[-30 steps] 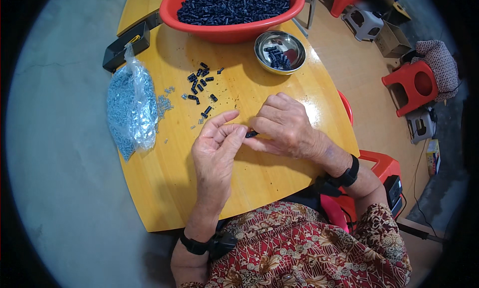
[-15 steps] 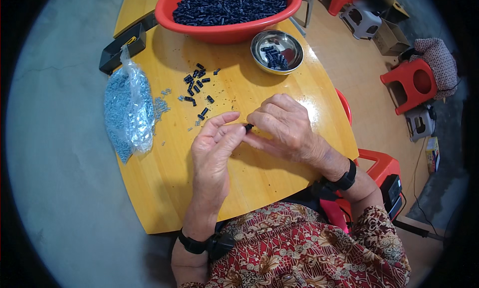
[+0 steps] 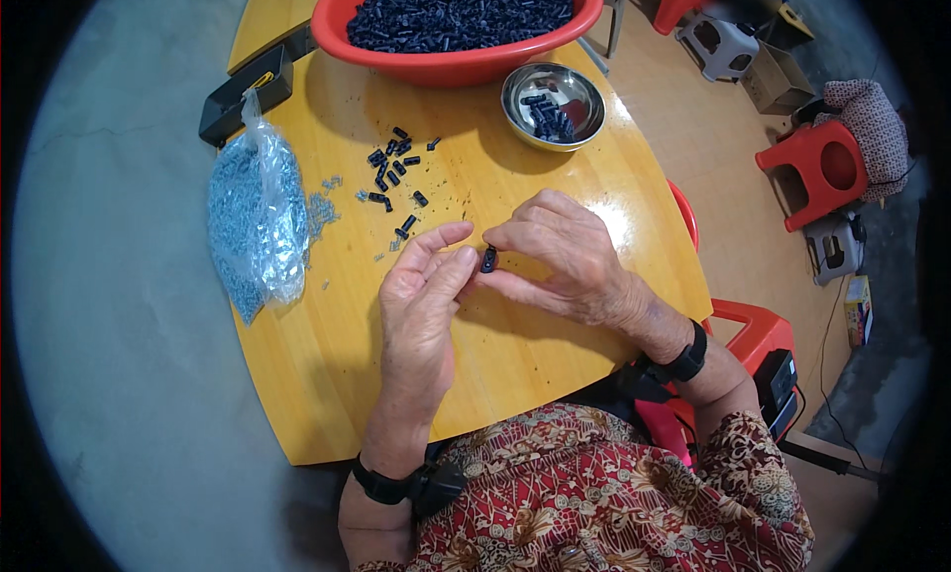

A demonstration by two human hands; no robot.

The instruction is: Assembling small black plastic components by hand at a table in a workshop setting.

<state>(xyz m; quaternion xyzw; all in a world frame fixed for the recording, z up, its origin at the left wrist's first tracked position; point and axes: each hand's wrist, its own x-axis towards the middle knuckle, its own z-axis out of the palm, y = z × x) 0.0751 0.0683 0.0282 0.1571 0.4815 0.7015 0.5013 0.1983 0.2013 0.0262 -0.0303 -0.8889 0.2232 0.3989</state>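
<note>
A small black plastic part (image 3: 489,261) stands between the thumb and bent forefinger of my right hand (image 3: 565,247), which pinches it over the table. Beside it is my left hand (image 3: 420,300), its thumb pressed toward the curled fingers and its forefinger raised. Whether that thumb touches the part, or the fingers hide something small, I cannot tell. Beyond my hands lie several loose black parts (image 3: 393,176), a small clear piece (image 3: 394,244) among the nearest ones. Little clear pieces (image 3: 321,213) are scattered by a plastic bag (image 3: 260,220) filled with more, at the table's left edge.
At the far edge a red basin (image 3: 456,69) is heaped with black parts. In front of it a steel bowl (image 3: 582,126) holds several more. A dark tray (image 3: 224,104) sits at the back left. Red stools (image 3: 822,166) stand on the floor to the right.
The black part has turned more upright and shows more of its face. My left thumb has drawn back slightly from it; the right fingers have spread around it.
</note>
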